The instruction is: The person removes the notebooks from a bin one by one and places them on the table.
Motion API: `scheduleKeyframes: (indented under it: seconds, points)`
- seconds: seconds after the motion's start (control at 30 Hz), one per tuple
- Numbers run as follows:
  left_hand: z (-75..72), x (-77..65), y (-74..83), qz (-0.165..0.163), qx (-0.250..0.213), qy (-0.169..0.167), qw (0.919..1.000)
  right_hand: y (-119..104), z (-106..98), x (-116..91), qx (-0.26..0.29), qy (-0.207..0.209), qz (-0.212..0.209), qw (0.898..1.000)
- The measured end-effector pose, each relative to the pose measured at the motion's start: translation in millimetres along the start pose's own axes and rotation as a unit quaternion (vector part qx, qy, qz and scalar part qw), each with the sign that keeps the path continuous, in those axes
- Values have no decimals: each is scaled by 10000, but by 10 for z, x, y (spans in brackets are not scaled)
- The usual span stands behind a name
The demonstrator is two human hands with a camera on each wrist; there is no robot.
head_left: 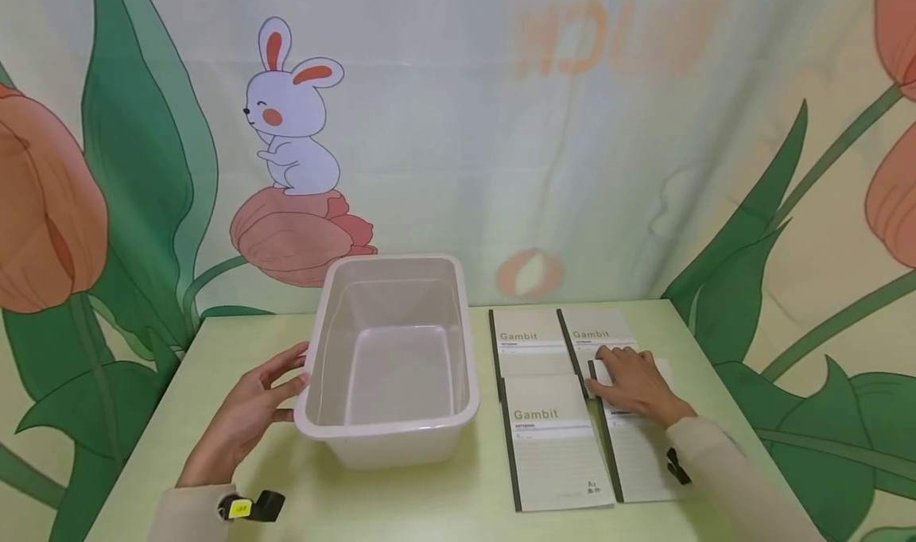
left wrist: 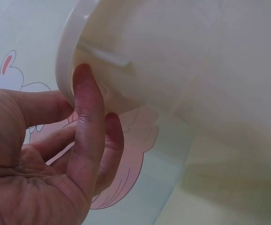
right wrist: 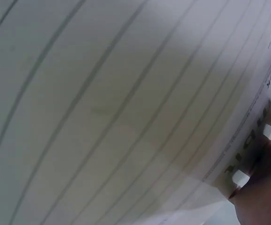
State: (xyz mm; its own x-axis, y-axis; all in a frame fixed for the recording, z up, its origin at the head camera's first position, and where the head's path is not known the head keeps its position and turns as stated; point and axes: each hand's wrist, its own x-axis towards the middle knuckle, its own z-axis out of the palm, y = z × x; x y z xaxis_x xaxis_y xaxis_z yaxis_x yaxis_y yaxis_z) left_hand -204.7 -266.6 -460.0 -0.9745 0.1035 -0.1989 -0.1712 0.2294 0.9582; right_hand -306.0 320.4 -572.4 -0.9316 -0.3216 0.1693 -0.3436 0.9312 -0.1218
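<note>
On the left, a pale plastic basin [head_left: 401,451] stands with its inside bare. My left hand [head_left: 254,399] holds it at the left rim, with fingertips against the outside of the rim [left wrist: 66,51] and under its lip. Several Gambit notebooks with dark spines lie to the right: one at back left [head_left: 533,359], one at back right [head_left: 594,327], one at front left [head_left: 558,462]. My right hand [head_left: 637,383] grips the upper part of the front right notebook [head_left: 640,466], thumb by its spine. Its lined cover [right wrist: 126,103] fills the right wrist view; the hand's fingertips are partly hidden.
Everything rests on a light green table [head_left: 286,518]. Behind it hangs a curtain [head_left: 444,129] printed with tulips and a rabbit. The front notebooks overlap the lower parts of the back ones. The basin's far end stands close to the curtain.
</note>
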Motion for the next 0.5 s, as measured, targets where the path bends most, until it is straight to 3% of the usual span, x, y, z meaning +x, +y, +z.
scheduleKeyframes:
  seconds: [0.5]
  points:
    - [4, -9, 3, -33, -24, -12, 10000, -16, 223, 0, 30, -416, -47, 9991]
